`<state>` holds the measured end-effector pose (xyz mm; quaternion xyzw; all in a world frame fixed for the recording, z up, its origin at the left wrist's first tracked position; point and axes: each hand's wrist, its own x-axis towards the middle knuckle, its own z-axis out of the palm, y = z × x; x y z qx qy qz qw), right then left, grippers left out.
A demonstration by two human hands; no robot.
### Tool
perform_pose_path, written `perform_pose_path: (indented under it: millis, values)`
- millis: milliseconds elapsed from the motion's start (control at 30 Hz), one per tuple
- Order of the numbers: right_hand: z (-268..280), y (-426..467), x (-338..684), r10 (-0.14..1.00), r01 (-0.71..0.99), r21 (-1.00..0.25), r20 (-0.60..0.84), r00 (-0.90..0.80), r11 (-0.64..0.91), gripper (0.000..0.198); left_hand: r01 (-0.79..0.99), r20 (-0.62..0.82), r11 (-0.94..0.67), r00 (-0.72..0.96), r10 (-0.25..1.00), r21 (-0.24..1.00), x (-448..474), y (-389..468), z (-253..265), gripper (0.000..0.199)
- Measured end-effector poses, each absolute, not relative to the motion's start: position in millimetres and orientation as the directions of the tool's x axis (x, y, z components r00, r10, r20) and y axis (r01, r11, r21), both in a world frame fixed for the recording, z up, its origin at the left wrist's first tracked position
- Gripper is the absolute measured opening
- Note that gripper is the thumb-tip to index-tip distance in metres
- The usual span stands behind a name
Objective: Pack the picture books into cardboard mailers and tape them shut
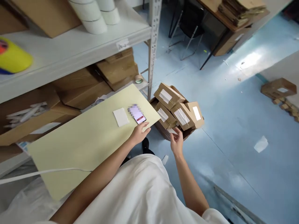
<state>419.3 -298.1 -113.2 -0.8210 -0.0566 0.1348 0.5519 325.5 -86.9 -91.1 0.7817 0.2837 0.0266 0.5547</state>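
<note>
Over the pale yellow board [77,140] I'd best reach lightly — no weight on its edge, nothing nudged off; beside it the open shelf carton [23,128] holds thin white pieces; the floor carton [163,132] is heaped with labelled brown boxes [184,114]; my right hand [177,142] is at its near side, fingers half-curled, seemingly empty; my left hand [139,133], fingers loosely apart and gripping nothing, is just beside the phone [140,118], which lies on the board — near the white pad [121,117].
</note>
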Motion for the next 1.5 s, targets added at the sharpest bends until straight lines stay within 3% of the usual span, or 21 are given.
perform_pose_path:
  millis: [133,300,467,633,767,967,1133,1267,1500]
  values:
    - [-113,-256,411,0.507,-0.020,-0.926,-0.224,0.832,-0.376,0.051,0.455,-0.353,0.045,0.620,0.701,0.889,240,-62,-97,0.054]
    - [-92,-184,388,0.789,0.155,-0.936,-0.169,0.590,-0.317,0.042,0.343,-0.261,0.151,0.305,0.916,0.927,137,-58,-83,0.053]
    - [-73,-122,320,0.936,0.307,-0.923,-0.125,0.328,-0.231,0.043,0.214,-0.229,0.223,0.004,0.973,0.951,33,-94,-74,0.048]
    - [-70,-90,215,0.988,0.522,-0.851,-0.121,-0.094,-0.055,0.043,0.005,-0.299,0.316,-0.310,0.902,0.949,-61,-153,-93,0.051]
    - [-70,-84,125,0.912,0.582,-0.800,-0.117,-0.394,0.149,0.041,-0.124,-0.339,0.324,-0.528,0.779,0.938,-117,-201,-102,0.049]
    - [-65,-74,28,0.656,0.507,-0.738,-0.117,-0.745,0.445,0.042,-0.249,-0.360,0.276,-0.788,0.500,0.928,-157,-256,-96,0.046]
    - [-78,-61,-15,0.450,0.389,-0.734,-0.127,-0.884,0.556,0.043,-0.279,-0.341,0.235,-0.895,0.287,0.931,-148,-285,-95,0.049]
    - [-89,-60,-49,0.200,0.205,-0.737,-0.096,-0.975,0.644,0.042,-0.251,-0.302,0.276,-0.940,0.160,0.928,-128,-309,-88,0.044]
    - [-78,-91,-117,-0.164,-0.058,-0.656,-0.101,-0.981,0.753,0.036,-0.269,-0.242,0.343,-0.963,-0.120,0.900,-138,-369,-80,0.045]
